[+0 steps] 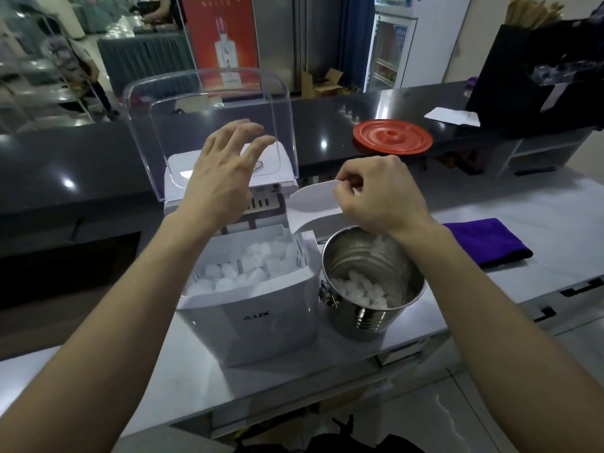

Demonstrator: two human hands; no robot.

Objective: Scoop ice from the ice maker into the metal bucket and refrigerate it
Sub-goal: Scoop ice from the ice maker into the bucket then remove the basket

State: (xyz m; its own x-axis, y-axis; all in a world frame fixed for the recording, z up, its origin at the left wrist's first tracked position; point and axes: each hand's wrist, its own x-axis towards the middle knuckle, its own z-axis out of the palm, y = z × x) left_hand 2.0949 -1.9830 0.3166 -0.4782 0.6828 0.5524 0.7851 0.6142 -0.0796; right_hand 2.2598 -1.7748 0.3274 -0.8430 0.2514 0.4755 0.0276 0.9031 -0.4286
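Left hand [225, 171] is raised, fingers spread and relaxed, before the clear upright lid [209, 103] of the white ice maker [261, 318]; whether it touches is unclear. Right hand [376, 197] pinches a white plastic scoop [313, 201] above the shiny metal bucket [372, 318], which is part-filled with ice cubes [362, 291] and stands at the maker's 3 o'clock.

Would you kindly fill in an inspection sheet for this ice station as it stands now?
Surface: steel counter, holding the job's things.
Job's things: ice maker, clear lid raised, ice cubes in its basket; metal bucket, ice covering its bottom; white scoop.
Clutter: purple cloth on the steel counter; red lid and white paper on the dark counter behind.
Grippers: left hand open, fingers spread, by the raised lid; right hand grips the scoop above the bucket.
Cables: nothing seen.
Surroundings: red poster and glass-door fridge beyond the dark counter.
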